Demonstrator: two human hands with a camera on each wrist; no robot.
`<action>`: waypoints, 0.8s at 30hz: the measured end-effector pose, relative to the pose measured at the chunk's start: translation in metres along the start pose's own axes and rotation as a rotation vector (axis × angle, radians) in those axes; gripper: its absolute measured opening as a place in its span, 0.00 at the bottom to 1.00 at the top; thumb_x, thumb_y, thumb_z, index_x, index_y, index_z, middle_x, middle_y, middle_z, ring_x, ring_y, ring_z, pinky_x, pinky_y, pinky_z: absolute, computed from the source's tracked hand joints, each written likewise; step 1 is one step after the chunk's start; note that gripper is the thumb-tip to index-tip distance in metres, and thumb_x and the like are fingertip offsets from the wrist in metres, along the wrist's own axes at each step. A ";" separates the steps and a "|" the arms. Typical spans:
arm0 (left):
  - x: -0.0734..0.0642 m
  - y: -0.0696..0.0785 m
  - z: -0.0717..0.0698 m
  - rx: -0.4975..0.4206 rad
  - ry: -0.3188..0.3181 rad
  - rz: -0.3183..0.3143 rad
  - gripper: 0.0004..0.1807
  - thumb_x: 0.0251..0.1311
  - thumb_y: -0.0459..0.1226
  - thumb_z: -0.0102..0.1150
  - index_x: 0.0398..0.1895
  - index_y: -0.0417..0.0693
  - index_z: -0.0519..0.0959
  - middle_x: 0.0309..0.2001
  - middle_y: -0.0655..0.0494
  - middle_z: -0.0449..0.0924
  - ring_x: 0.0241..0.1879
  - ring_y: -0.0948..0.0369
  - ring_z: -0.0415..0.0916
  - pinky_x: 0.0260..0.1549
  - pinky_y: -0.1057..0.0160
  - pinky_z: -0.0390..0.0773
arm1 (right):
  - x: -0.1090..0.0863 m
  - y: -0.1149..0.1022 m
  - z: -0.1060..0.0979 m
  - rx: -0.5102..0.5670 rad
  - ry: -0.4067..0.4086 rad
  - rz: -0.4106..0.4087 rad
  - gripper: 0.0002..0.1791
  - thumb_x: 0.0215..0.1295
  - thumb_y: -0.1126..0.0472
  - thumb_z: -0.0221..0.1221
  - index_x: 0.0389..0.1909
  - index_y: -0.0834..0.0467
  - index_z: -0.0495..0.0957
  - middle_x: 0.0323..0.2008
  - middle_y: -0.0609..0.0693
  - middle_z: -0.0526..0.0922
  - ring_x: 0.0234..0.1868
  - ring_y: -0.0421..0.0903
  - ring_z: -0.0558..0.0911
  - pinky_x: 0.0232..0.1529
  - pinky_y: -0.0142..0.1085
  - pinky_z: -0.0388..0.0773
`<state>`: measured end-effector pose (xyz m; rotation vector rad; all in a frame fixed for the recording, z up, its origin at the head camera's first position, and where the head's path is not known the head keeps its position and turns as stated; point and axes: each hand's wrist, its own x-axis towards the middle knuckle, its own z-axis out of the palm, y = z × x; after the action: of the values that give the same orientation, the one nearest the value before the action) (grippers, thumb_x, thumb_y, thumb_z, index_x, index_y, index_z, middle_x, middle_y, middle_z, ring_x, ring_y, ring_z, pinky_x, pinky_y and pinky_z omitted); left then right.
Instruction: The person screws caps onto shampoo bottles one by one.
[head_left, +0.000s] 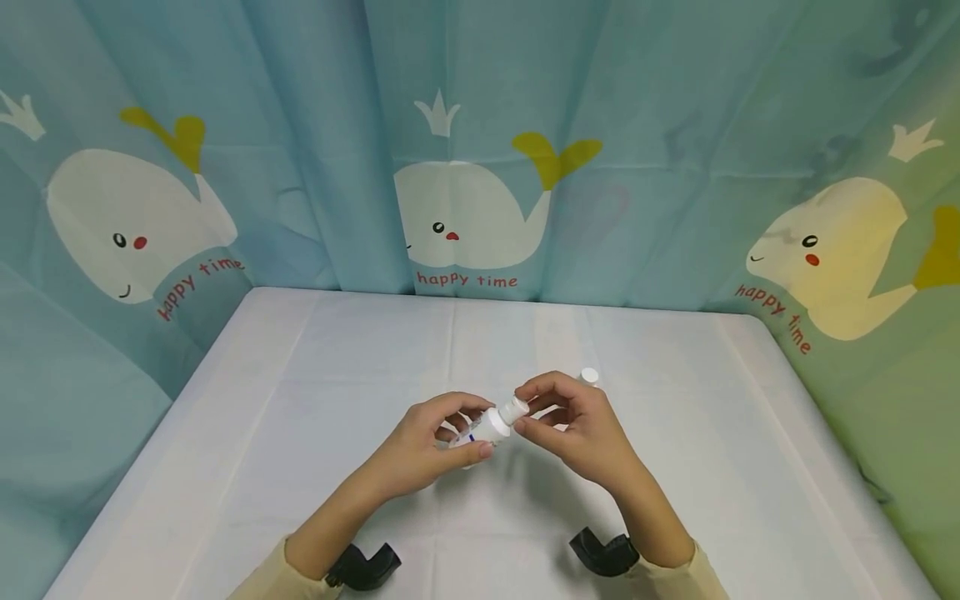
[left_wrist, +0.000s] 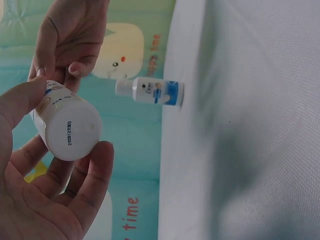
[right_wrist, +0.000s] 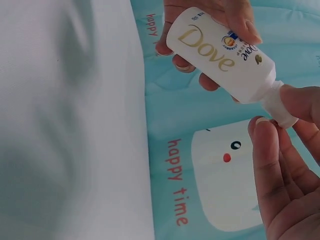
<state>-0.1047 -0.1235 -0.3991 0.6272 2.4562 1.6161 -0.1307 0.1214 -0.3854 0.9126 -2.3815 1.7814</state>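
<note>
my left grip (head_left: 423,450) is curled around the tilted bottle (right_wrist: 215,57); my right grip (head_left: 579,425) pinches its cap (head_left: 513,411); a second bottle (left_wrist: 156,91) stands upright.

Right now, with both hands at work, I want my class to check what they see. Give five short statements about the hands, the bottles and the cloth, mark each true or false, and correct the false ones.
1. The left hand grips a white bottle. True.
2. The second bottle lies on its side. False: the second bottle stands upright on the table.
3. The right hand pinches the cap of the gripped bottle. True.
4. Large lettering on the gripped bottle reads "Dove". True.
5. The red words on the cloth say "good night". False: they say "happy time".
</note>
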 end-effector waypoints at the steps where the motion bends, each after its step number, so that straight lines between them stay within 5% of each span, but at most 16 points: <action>1: 0.000 0.000 0.000 0.000 0.001 0.002 0.22 0.60 0.49 0.69 0.58 0.62 0.78 0.50 0.66 0.80 0.45 0.61 0.75 0.43 0.62 0.80 | 0.000 0.000 0.000 -0.001 0.002 -0.003 0.15 0.58 0.68 0.69 0.46 0.53 0.81 0.45 0.49 0.85 0.42 0.46 0.87 0.37 0.39 0.85; 6: 0.000 0.001 0.001 0.000 -0.001 -0.002 0.23 0.60 0.49 0.69 0.58 0.62 0.77 0.51 0.66 0.80 0.46 0.61 0.75 0.44 0.62 0.81 | 0.001 -0.002 0.000 0.006 -0.001 -0.030 0.21 0.58 0.69 0.70 0.52 0.55 0.80 0.53 0.48 0.83 0.49 0.46 0.85 0.40 0.40 0.85; 16: 0.000 0.000 0.003 0.007 -0.010 -0.004 0.23 0.59 0.50 0.69 0.58 0.62 0.77 0.49 0.66 0.80 0.45 0.61 0.75 0.44 0.62 0.80 | 0.001 -0.003 0.000 -0.014 -0.020 -0.079 0.13 0.58 0.67 0.70 0.44 0.54 0.84 0.46 0.51 0.85 0.46 0.45 0.84 0.37 0.39 0.85; 24: 0.001 0.000 0.001 0.016 -0.005 -0.006 0.23 0.59 0.48 0.71 0.57 0.62 0.78 0.49 0.67 0.80 0.45 0.61 0.76 0.44 0.61 0.80 | -0.001 -0.003 -0.003 -0.025 -0.051 -0.059 0.18 0.56 0.73 0.68 0.46 0.54 0.84 0.48 0.54 0.84 0.44 0.45 0.85 0.37 0.39 0.85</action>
<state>-0.1050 -0.1223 -0.3995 0.6239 2.4674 1.5925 -0.1294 0.1235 -0.3824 1.0262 -2.3738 1.7247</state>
